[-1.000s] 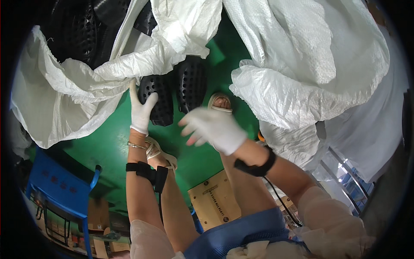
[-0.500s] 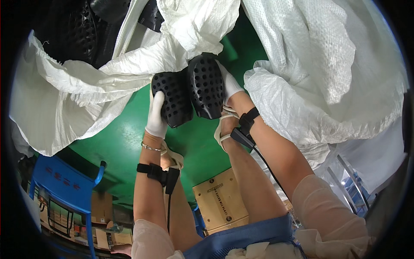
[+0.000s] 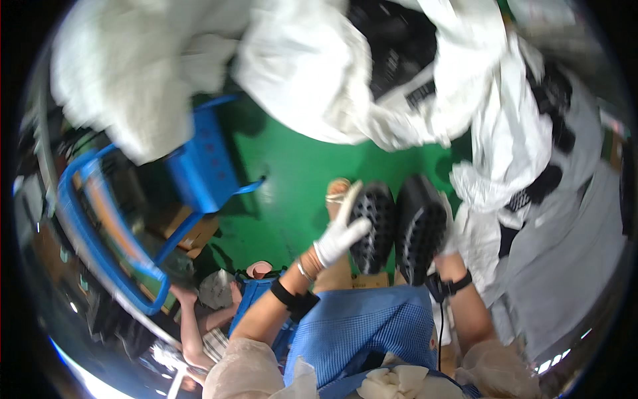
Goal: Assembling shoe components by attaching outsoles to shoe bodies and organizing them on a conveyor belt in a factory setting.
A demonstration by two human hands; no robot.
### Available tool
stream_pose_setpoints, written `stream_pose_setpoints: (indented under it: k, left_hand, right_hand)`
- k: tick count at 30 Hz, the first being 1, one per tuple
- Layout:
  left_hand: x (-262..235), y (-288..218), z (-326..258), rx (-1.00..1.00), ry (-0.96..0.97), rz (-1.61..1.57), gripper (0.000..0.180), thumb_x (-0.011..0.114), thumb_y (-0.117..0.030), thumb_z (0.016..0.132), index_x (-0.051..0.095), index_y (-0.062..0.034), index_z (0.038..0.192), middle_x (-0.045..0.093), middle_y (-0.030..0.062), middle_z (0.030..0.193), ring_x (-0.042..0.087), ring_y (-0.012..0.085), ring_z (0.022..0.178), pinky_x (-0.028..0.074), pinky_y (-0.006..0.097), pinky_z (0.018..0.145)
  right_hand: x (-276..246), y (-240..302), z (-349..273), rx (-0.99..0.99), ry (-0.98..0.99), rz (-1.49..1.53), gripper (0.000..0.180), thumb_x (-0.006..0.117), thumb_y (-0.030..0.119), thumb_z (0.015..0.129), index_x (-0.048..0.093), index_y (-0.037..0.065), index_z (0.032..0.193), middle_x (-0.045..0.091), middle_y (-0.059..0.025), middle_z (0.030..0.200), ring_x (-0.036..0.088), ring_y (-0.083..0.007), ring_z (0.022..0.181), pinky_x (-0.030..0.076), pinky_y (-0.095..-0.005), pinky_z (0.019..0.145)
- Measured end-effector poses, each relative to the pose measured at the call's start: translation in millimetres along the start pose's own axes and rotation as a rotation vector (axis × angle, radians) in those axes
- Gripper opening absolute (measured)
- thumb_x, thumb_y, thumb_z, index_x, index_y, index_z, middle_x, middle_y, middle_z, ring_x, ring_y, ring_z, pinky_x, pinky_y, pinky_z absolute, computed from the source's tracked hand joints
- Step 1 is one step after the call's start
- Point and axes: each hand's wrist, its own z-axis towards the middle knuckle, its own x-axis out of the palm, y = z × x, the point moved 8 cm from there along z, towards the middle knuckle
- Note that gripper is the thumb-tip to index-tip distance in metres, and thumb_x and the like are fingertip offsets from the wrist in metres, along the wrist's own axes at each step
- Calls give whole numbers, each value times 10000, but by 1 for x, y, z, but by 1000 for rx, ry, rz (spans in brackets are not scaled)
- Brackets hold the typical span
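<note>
My left hand (image 3: 340,238), in a white glove, is closed on the edge of a black shoe-shaped plastic piece (image 3: 373,226) with rows of round holes. Its thumb lies over the front face, and the other fingers are partly behind. A second black holed piece (image 3: 421,229) of the same kind stands close beside it, tilted to show its side. My right hand (image 3: 448,229), also gloved in white, grips that one along its outer edge; most of the fingers are hidden behind it. Both pieces are held up in front of my lap, rounded ends pointing away from me.
White woven sacks lie ahead; the middle sack (image 3: 319,86) opens on black items (image 3: 392,50). Blue chairs (image 3: 211,163) stand at left beside a cardboard box (image 3: 193,229). Grey sheeting (image 3: 558,266) with black pieces spreads at right. Another person's limbs (image 3: 193,329) show at lower left.
The view has swung, so the sacks and blue chair sit farther right. Both hands have drawn the black pieces closer to my lap, and the pieces have turned. Both grips continue.
</note>
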Motion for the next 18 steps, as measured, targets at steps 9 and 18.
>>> stream_pose_setpoints:
  k: [9,18]
  left_hand:
    - [0,-158,-279,226,-398,-353,901,575,-472,900,67,-49,1513,257,151,1505,261,247,1392,195,374,1146]
    - [-69,-187,-414,419,-659,-288,844,576,-421,906,131,0,1487,273,186,1483,283,264,1377,224,371,1137]
  right_hand:
    - [152,-84,-155,121,120,-612,474,461,449,969,549,76,1249,604,-66,1207,608,-201,1007,501,-342,871]
    - [322,-199,-246,305,180,-937,459,416,484,961,653,97,1032,685,-60,925,642,-202,773,540,-360,715]
